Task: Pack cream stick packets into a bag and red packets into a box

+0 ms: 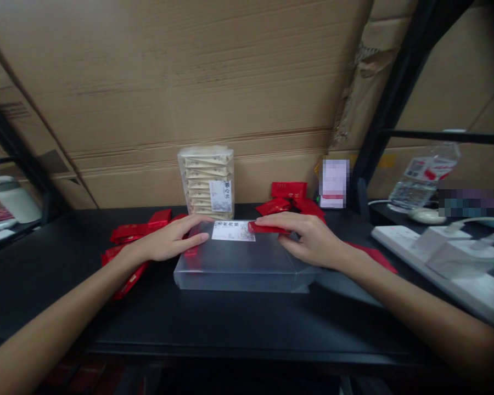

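Note:
A clear plastic box (pixel 239 263) with a white printed label (pixel 234 231) lies flat on the black table. My left hand (pixel 175 237) rests on its left part with thumb and fingers apart, holding nothing. Above the box's right part, my right hand (pixel 308 236) holds a red packet (pixel 271 228) between thumb and fingers, beside the label. Several red packets (pixel 127 233) lie to the left by my left wrist, and more red packets (pixel 288 190) are piled behind my right hand.
Behind the box stands a clear case (pixel 208 181) of cream packets. Cardboard (pixel 189 82) lines the back. A phone (pixel 333 184), water bottle (pixel 426 178) and power strip (pixel 444 263) are at right; a white flask (pixel 13 198) is at far left.

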{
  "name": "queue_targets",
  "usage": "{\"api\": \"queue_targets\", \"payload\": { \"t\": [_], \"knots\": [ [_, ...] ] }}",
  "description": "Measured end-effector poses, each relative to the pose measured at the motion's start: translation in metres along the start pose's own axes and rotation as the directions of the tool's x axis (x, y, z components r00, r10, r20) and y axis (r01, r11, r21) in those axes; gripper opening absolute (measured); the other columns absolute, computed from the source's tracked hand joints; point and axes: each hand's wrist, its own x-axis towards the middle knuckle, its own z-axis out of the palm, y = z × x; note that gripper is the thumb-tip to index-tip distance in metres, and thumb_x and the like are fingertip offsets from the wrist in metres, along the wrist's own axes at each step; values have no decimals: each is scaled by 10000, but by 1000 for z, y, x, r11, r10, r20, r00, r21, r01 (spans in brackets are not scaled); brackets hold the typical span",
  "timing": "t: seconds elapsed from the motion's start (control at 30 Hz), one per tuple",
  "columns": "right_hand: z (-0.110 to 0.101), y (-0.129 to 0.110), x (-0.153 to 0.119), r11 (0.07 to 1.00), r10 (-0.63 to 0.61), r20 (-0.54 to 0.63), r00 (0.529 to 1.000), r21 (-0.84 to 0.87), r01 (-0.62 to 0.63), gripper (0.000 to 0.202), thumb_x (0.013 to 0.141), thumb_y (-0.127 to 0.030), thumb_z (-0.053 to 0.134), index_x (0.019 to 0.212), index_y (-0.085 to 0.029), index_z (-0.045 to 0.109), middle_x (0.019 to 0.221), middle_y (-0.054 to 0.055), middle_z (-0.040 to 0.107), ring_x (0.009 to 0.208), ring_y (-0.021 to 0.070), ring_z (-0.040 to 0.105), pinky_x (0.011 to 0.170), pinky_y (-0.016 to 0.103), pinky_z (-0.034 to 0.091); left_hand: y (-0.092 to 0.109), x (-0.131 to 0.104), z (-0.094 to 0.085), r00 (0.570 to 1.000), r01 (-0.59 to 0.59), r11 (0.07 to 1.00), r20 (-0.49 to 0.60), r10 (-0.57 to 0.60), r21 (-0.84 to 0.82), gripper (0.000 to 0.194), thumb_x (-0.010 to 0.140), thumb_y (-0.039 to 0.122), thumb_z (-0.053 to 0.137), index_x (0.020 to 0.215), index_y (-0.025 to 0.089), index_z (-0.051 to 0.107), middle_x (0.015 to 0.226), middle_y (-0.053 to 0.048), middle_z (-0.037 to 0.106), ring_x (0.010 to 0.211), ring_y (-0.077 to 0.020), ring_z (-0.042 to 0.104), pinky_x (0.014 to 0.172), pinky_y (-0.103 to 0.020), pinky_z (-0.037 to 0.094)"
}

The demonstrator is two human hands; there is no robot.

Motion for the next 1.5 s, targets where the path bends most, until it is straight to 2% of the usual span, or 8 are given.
{"api": "queue_targets", "payload": {
  "t": [0.43, 0.73, 1.0, 1.5],
  "knots": [
    [1, 2, 1, 1000, 0, 23, 1000, 3, 0, 590, 875, -12, 433, 1357, -240, 684, 1381, 32, 701, 1287, 204, 650, 1137, 429, 510, 1, 0, 0, 1000, -23, 1000, -3, 23, 10, 479, 1076, 495, 480, 1502, 276, 504, 1517, -82, 565, 1380, -282, 540, 1161, -452, 440],
    [2, -3, 2, 1000, -14, -12, 1000, 7, 14, 323, 1017, -219, 530, 1273, -217, 727, 1284, 55, 752, 1203, 215, 696, 1080, 409, 546, -1, 1, 1, 1000, -22, 1000, -6, 22, 1, 465, 1075, 484, 489, 1490, 273, 509, 1509, -76, 568, 1371, -272, 544, 1162, -440, 436],
    [2, -4, 1, 1000, -24, 12, 1000, -17, 24, 307, 980, -223, 603, 1256, -239, 736, 1289, 56, 736, 1197, 225, 684, 1027, 403, 569, 1, 2, 1, 1000, 2, 1000, -6, -2, 4, 480, 1068, 506, 496, 1495, 288, 510, 1514, -73, 567, 1383, -282, 533, 1173, -455, 428],
    [0, -5, 1, 998, 22, 30, 999, -66, -20, 280, 978, -249, 602, 1208, -251, 762, 1318, 81, 711, 1197, 266, 680, 1002, 439, 585, -1, 5, 3, 1000, 10, 1000, 13, -11, 13, 490, 1073, 515, 468, 1496, 269, 483, 1521, -85, 561, 1366, -289, 550, 1145, -424, 453]
  ]
}}
